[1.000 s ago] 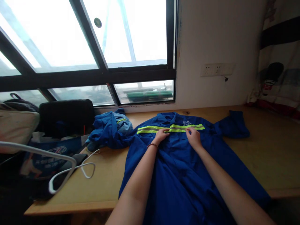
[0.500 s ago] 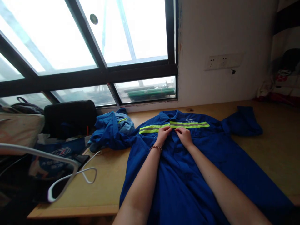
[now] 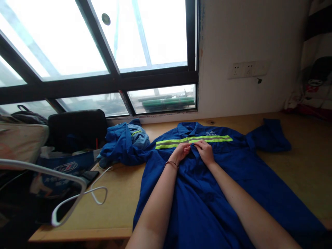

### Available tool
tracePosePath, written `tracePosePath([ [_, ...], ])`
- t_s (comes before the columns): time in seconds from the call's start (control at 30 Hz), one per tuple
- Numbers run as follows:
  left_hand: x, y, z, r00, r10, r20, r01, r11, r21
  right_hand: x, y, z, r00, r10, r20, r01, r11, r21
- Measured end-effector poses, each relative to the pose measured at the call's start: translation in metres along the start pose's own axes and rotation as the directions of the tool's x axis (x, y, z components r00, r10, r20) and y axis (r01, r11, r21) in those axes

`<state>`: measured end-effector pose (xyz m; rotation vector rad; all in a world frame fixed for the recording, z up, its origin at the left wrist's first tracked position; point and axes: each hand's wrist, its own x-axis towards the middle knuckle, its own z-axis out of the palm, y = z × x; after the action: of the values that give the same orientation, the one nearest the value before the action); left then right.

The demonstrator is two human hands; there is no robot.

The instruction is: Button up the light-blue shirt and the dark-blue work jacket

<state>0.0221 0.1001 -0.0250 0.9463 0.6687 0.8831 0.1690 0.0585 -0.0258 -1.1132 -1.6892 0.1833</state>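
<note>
A blue work shirt [image 3: 207, 193] with a yellow-green reflective band [image 3: 212, 139] lies spread flat on the wooden table [image 3: 114, 204], collar toward the window. My left hand [image 3: 181, 152], with a bead bracelet on the wrist, and my right hand [image 3: 206, 151] meet at the shirt's front placket just below the band. Both pinch the fabric edges there, fingers closed. One short sleeve [image 3: 269, 136] stretches out to the right.
A crumpled blue garment [image 3: 126, 143] lies left of the shirt. A white hanger [image 3: 75, 193] rests at the table's left edge, beside a black bag [image 3: 76, 129] and other bags. A wall socket [image 3: 247, 69] sits above the table. Bedding [image 3: 313, 86] is at the right.
My right hand moved left from the band's right part to the centre of the shirt front. Both hands now pinch the placket together, slightly lower than before.
</note>
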Motion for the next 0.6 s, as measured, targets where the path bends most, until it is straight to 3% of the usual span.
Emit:
tracePosePath([
  [0.2,-0.003,0.001,0.003,1.0,-0.007,-0.004,0.006,0.996,-0.088,0.0,0.001,-0.001,0.999,-0.039,0.025,0.041,0.996,-0.081],
  [0.4,-0.004,-0.005,0.01,0.983,0.081,-0.162,-0.091,0.995,-0.052,0.0,-0.003,-0.003,0.991,-0.081,0.106,0.098,0.981,-0.165],
  [0.6,-0.006,-0.004,0.01,0.983,0.082,-0.164,-0.089,0.995,-0.039,-0.001,-0.002,-0.003,0.988,-0.081,0.13,0.105,0.977,-0.187],
])
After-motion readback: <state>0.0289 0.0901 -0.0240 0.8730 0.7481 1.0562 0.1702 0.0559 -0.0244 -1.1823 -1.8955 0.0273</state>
